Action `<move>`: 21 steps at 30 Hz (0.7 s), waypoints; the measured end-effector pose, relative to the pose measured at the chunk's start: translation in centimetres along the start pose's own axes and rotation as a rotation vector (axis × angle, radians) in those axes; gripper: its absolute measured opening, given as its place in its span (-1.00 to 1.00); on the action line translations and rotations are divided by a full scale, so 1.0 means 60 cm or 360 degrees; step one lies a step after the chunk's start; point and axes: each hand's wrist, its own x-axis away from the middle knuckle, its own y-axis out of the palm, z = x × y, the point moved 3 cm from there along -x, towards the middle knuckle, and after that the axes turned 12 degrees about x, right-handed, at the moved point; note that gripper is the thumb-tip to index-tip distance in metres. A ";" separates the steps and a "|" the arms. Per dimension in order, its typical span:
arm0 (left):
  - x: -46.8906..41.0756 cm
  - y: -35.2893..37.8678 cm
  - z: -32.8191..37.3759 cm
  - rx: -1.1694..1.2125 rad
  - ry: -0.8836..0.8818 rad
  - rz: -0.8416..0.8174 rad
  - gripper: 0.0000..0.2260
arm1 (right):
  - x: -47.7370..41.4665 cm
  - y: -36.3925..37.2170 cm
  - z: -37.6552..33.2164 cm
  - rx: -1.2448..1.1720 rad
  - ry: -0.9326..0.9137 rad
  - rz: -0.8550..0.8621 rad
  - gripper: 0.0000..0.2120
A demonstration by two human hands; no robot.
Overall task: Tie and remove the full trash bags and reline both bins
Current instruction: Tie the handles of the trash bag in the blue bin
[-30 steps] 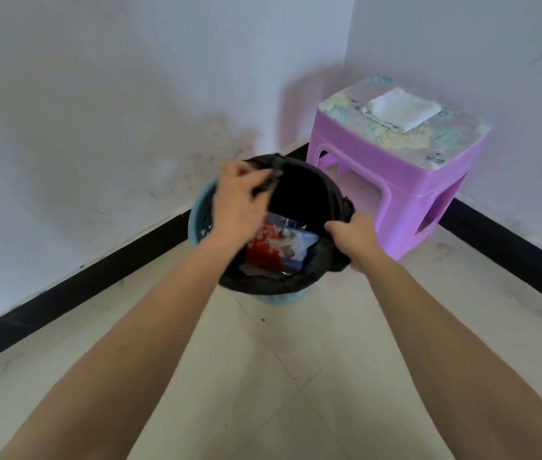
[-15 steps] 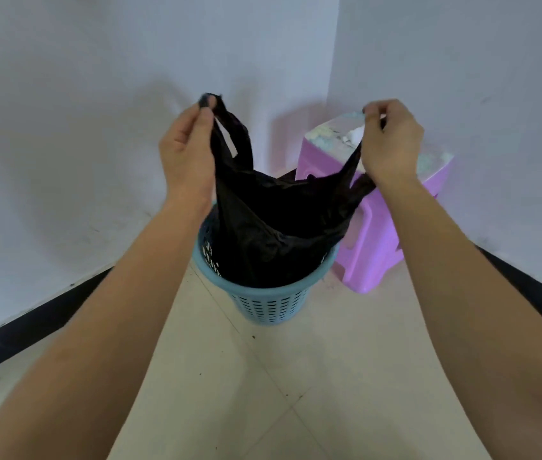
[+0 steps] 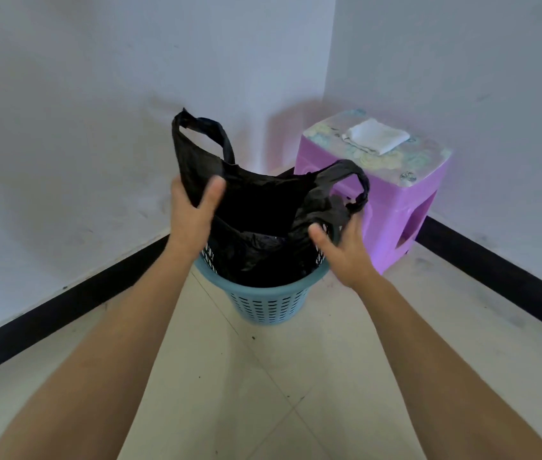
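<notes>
A black trash bag (image 3: 259,207) stands in a blue slotted bin (image 3: 271,303) in the corner of the room, its two loop handles pulled up above the rim. My left hand (image 3: 193,210) grips the base of the left handle, which stands upright. My right hand (image 3: 342,247) holds the bunched plastic below the right handle, thumb and fingers around it. The bag's contents are hidden by the dark plastic.
A purple plastic stool (image 3: 385,200) stands right of the bin against the corner, with a folded white cloth (image 3: 375,136) on its patterned top. White walls with a black baseboard (image 3: 63,310) meet behind the bin. Pale floor tiles (image 3: 263,393) stretch toward me.
Both hands first worked the bag's edges off the bin rim, then lifted the handles high. Now they have slid down from the handle tops to the handle bases, closer together.
</notes>
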 end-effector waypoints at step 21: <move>-0.071 0.028 -0.038 0.0510 -0.0303 -0.0002 -0.71 | -0.106 0.078 -0.051 -0.0207 0.0346 -0.0158 -0.54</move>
